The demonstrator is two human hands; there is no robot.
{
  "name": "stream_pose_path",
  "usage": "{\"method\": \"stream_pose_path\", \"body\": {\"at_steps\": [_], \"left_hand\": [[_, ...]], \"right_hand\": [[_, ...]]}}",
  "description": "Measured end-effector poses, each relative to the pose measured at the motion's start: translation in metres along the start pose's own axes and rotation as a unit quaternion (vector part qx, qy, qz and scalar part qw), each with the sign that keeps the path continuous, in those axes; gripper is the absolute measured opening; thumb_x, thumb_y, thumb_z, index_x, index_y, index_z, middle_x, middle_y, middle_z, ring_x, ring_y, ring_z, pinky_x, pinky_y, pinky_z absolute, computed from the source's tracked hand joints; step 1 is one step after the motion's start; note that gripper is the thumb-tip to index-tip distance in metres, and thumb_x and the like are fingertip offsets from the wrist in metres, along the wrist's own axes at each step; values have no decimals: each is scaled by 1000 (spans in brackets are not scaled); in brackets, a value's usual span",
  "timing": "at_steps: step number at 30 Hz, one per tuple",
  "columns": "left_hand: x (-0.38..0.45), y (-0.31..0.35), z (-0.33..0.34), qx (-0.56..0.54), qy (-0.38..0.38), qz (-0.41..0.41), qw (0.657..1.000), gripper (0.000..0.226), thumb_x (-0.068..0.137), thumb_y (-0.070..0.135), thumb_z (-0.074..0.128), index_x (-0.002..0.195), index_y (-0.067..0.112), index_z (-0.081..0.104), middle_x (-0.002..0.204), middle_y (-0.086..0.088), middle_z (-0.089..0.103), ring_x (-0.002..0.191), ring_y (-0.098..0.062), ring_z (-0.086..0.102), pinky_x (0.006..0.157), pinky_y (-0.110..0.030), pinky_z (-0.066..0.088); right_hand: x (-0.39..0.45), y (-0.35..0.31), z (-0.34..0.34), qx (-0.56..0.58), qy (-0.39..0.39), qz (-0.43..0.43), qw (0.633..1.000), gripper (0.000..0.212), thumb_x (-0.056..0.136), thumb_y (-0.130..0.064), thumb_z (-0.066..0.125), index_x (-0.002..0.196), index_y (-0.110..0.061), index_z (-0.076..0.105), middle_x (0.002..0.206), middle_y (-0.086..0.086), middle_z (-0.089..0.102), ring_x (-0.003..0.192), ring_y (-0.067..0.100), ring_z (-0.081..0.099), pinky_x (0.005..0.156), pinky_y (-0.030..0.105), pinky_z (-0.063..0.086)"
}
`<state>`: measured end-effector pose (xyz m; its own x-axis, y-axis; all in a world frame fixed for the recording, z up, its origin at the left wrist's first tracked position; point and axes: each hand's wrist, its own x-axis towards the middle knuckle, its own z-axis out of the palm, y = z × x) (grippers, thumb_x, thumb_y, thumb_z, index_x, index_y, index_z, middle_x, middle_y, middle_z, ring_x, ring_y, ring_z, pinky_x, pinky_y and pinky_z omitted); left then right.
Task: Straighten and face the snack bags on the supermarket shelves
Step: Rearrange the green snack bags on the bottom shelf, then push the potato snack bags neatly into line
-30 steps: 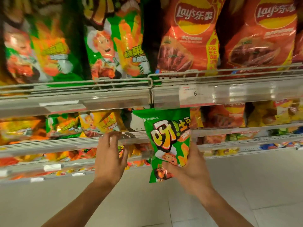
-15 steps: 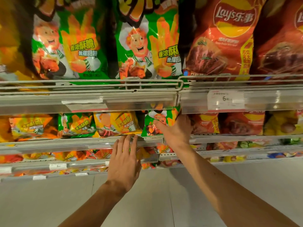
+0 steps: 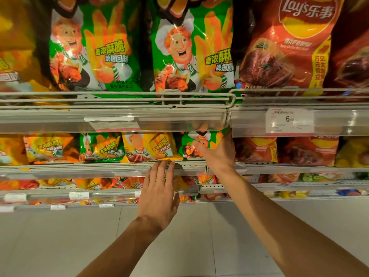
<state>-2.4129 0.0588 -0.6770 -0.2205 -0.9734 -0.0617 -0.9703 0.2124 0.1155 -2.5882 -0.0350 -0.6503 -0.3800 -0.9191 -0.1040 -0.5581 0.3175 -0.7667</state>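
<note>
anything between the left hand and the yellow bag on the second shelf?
Only the wire rail along the shelf's front edge. The left hand hovers open just below the yellow bag, fingertips at the rail. The right hand is busy on the green bag beside it.

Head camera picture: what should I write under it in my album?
Right hand tucks a green snack bag onto the second shelf while the left hand rests open at its rail.

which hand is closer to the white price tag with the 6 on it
Right. The right hand is on a green bag just left of and below the price tag; the left hand is lower and farther left.
</note>
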Motion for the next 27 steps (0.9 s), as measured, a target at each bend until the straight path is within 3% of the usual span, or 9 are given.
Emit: {"method": "stream_pose_path", "body": {"at_steps": [3,6,12,20,23,27], "left_hand": [[0,-1,-2,2,-2,3,1000,87,96,50,48,158,15,-3,164,-8,4,152,-30,0,125,-44,9],[0,-2,-2,4,-3,3,1000,87,97,51,46,157,15,-8,164,-6,-1,152,-30,-3,125,-44,8],[1,2,0,2,2,-5,1000,88,97,50,47,157,15,-6,164,-7,1,151,-30,-2,125,-43,8],[2,4,0,-10,0,-14,1000,88,97,51,47,157,17,-6,164,-5,-1,152,-29,-4,124,-41,5],[1,1,-5,-41,9,-4,999,82,97,49,48,157,16,2,162,-4,5,151,-27,2,125,-39,13],[-11,-13,-13,-131,53,-5,990,68,93,36,61,150,15,31,153,-4,28,142,-24,26,118,-37,30]], "right_hand": [[-3,6,10,42,-42,25,998,100,66,-52,90,145,-20,37,140,7,56,130,29,53,108,47,45],[-4,11,12,15,-53,22,998,100,64,-55,89,142,-23,36,138,5,57,127,29,55,106,47,47],[5,8,12,-24,-76,7,997,107,65,-54,90,147,-15,33,143,8,51,135,29,48,113,45,42],[1,13,11,-50,-89,-15,995,98,69,-55,87,144,-14,39,141,11,53,135,30,47,112,43,42],[-2,14,9,-60,-87,-18,994,102,68,-61,84,145,-14,37,141,11,53,134,31,46,110,46,42],[-22,18,2,-66,-43,-40,996,96,70,-59,84,140,-10,40,136,12,51,128,32,47,106,46,43]]}}
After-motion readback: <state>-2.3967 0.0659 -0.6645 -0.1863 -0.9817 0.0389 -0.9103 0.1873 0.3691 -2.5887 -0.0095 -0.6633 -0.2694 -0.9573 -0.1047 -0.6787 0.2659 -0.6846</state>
